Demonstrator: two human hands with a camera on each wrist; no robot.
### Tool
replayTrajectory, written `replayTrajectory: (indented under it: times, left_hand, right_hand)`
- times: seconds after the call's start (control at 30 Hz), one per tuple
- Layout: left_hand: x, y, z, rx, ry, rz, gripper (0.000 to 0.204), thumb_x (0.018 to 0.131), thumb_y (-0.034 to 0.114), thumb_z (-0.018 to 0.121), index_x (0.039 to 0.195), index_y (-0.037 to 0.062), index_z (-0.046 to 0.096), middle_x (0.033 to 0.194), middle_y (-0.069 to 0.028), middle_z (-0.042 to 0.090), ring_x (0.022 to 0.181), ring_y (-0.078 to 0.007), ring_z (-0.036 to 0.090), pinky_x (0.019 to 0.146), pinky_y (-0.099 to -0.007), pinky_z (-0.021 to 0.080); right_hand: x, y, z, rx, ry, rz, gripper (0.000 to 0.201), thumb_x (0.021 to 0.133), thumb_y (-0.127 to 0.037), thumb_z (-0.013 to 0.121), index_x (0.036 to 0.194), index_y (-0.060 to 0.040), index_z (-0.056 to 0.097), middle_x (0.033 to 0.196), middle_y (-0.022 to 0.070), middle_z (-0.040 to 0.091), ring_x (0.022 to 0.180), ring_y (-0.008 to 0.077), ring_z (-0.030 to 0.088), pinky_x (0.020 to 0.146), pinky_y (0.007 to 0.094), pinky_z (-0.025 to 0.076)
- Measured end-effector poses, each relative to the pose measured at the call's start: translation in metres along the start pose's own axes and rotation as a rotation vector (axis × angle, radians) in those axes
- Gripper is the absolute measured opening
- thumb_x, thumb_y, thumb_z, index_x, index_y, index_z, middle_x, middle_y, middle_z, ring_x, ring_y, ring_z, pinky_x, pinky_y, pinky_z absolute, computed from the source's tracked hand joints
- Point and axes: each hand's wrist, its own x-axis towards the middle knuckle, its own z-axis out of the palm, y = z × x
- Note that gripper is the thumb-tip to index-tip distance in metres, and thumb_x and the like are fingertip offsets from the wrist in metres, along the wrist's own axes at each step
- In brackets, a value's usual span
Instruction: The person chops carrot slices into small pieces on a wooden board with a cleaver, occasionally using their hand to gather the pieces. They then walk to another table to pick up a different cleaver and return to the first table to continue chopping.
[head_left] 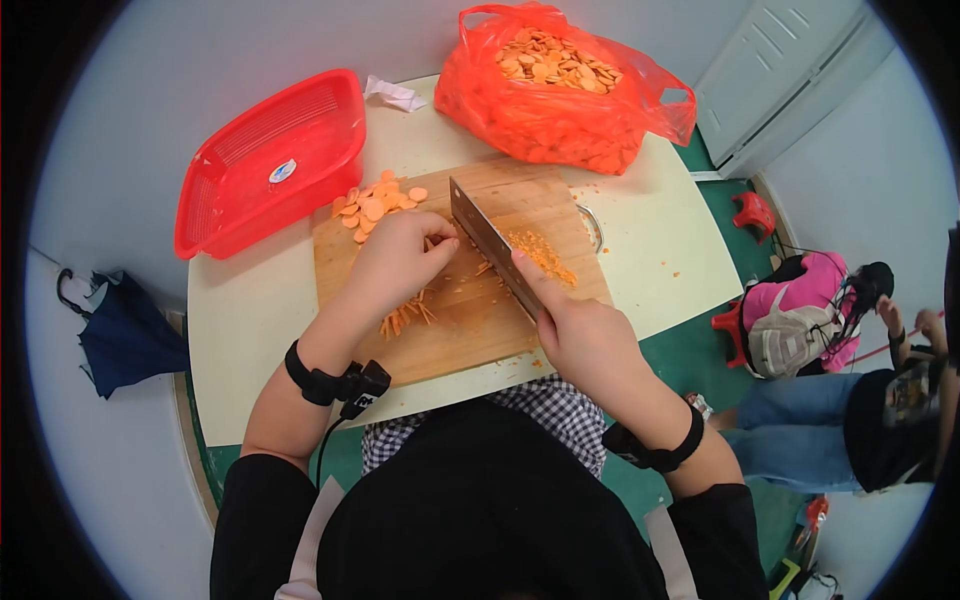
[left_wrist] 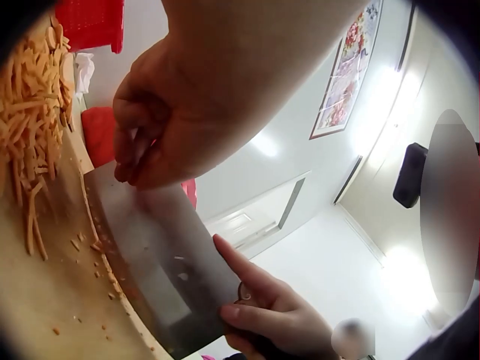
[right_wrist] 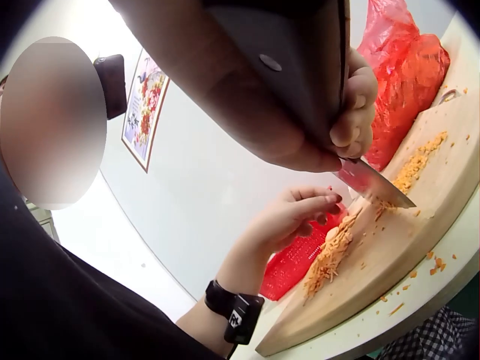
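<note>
My right hand grips a cleaver by its handle, index finger stretched along the blade. The blade stands on edge over a wooden cutting board. My left hand hovers left of the blade with its fingers curled; in the left wrist view the fingertips overlap the blade's upper part. Nothing shows between those fingers. Carrot shreds lie in a heap beneath the left hand. Chopped carrot bits lie right of the blade, and round carrot slices pile at the board's far left.
A red plastic basket stands at the back left. Behind the board sits a red plastic bag full of carrot slices. Crumpled paper lies between them. A metal handle juts from the board's right side. Other people are at the right.
</note>
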Motion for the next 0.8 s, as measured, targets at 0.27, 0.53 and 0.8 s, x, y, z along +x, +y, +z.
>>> replayTrajectory:
  times: [0.27,0.53,0.8]
  left_hand:
    - [-0.006,-0.015,0.012,0.122,-0.158,0.035,0.02,0.078,0.015,0.064,0.091,0.0004,0.07,0.086,-0.0165,0.065,0.081,-0.03,0.064,0.074,-0.0386,0.051]
    - [-0.005,-0.016,0.031,0.179,-0.152,0.063,0.02,0.077,0.015,0.068,0.09,-0.0009,0.069,0.083,-0.0174,0.065,0.079,-0.0297,0.064,0.074,-0.0381,0.051]
    - [0.012,-0.012,0.052,0.265,-0.118,0.067,0.018,0.079,0.017,0.067,0.087,0.0,0.068,0.086,-0.0177,0.064,0.084,-0.0322,0.062,0.075,-0.0394,0.05]
  right_hand:
    - [-0.003,0.001,-0.011,0.008,0.012,-0.003,0.057,0.088,-0.013,0.052,0.143,-0.0209,0.039,0.056,0.0131,0.057,0.05,0.0312,0.058,0.049,0.0418,0.049]
    - [0.001,0.001,-0.002,-0.035,-0.012,0.038,0.06,0.087,-0.013,0.053,0.144,-0.0226,0.038,0.056,0.0148,0.057,0.052,0.0324,0.06,0.051,0.0425,0.05]
    - [-0.006,0.005,-0.011,0.063,0.031,0.07,0.063,0.087,-0.013,0.053,0.146,-0.0252,0.034,0.054,0.0154,0.056,0.051,0.034,0.059,0.053,0.0449,0.05]
